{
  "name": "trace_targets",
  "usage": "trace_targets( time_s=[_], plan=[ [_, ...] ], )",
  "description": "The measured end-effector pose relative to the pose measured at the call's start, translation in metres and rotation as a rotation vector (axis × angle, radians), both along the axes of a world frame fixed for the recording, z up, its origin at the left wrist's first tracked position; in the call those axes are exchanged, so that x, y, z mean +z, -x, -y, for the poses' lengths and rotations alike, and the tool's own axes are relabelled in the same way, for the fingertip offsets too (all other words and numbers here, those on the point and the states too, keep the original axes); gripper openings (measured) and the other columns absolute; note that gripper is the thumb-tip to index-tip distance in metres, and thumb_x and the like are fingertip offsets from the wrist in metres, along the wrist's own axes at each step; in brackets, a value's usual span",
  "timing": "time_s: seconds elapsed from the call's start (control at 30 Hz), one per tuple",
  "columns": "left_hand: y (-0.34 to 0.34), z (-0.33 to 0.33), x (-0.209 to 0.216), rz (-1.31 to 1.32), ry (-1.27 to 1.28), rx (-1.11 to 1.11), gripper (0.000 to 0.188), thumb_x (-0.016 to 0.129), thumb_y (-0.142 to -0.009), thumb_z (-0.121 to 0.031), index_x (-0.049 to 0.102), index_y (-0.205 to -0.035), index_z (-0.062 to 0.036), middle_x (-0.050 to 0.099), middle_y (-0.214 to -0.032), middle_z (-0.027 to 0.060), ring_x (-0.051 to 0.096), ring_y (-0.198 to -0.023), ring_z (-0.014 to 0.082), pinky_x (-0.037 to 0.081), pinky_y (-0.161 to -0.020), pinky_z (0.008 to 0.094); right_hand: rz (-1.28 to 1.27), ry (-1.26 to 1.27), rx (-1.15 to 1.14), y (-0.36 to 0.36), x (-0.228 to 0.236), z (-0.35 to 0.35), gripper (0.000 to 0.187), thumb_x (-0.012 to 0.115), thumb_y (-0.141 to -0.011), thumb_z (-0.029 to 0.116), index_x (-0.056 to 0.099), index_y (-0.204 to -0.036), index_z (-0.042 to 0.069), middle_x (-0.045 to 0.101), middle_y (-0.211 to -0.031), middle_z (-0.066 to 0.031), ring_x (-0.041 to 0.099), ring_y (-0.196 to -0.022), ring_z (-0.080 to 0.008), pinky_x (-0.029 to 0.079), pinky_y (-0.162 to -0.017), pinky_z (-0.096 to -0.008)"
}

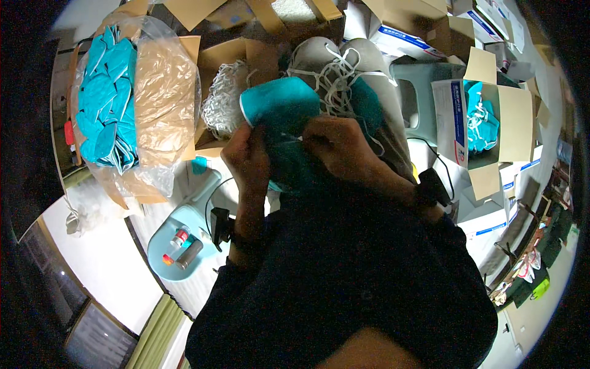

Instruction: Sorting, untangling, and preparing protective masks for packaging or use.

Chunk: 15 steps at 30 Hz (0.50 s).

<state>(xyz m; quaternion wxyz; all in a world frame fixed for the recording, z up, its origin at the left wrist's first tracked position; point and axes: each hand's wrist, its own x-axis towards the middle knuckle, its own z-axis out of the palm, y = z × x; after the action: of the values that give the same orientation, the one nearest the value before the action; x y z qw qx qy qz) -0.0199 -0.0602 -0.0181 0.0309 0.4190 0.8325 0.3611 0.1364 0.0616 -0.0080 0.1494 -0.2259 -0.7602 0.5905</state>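
Note:
My left hand (247, 155) and my right hand (342, 146) both hold a teal folded face mask (281, 106) close in front of me, over my lap. The left pinches its white-edged near rim, the right grips its right side. White elastic straps (332, 77) lie in a tangle across my grey-trousered knees just beyond the mask. A second teal piece (367, 101) lies under the straps, to the right of the mask.
A large cardboard box with a clear plastic liner (163, 101) holds several teal masks (107, 101) at left. A loose pile of white straps (222, 101) sits in a box beside it. A small open carton (485, 123) with masks stands at right. A light-blue stool (178, 243) carries small bottles.

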Motion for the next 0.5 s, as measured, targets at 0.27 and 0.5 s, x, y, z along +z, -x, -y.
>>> trace_targets(
  time_s=[0.27,0.5],
  plan=[
    [0.069,0.003,-0.003,0.280,-0.154,-0.049,0.015,0.064,-0.086,-0.012,0.066,-0.096,-0.0013,0.063,-0.076,0.0002,0.056,-0.069,0.0088,0.044,-0.062,0.0222,0.123,-0.554,-0.011,-0.035,-0.027,-0.018,0.010,0.064,-0.078,-0.002,0.064,-0.085,0.004,0.064,-0.083,-0.0117,0.064,-0.076,-0.0230,0.052,-0.073,-0.0311],
    [0.039,-0.005,-0.004,0.777,-0.326,-0.072,0.016,0.057,-0.086,-0.006,0.065,-0.098,0.0009,0.065,-0.080,0.0069,0.057,-0.067,0.0100,0.046,-0.063,0.0234,0.257,-0.298,-0.412,-0.059,-0.035,-0.040,0.015,0.066,-0.082,0.011,0.062,-0.093,0.002,0.066,-0.088,-0.0153,0.065,-0.078,-0.0276,0.053,-0.072,-0.0356]
  ],
)
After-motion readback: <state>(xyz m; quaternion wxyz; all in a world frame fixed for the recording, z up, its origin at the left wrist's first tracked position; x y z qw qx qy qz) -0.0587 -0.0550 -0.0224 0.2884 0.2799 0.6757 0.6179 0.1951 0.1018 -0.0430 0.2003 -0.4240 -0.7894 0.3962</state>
